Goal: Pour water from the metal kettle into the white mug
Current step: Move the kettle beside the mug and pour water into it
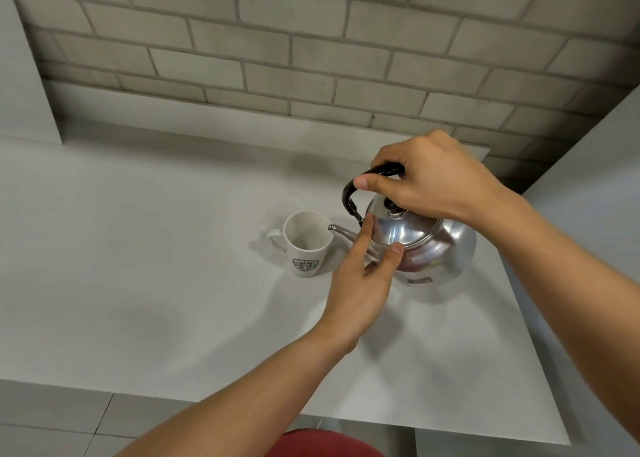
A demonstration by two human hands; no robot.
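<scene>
A shiny metal kettle with a black handle is tilted left, its thin spout tip over the rim of the white mug. The mug stands upright on the white table, its handle pointing left and a green round logo facing me. My right hand is closed around the black handle from above. My left hand rests against the kettle's front side by the base of the spout, fingers spread on the metal. No stream of water is visible, and the mug's inside looks pale.
A grey brick wall rises behind the table. A white panel stands at the far left and another white surface at the right. The table's near edge runs above a tiled floor, and red cloth shows at the bottom.
</scene>
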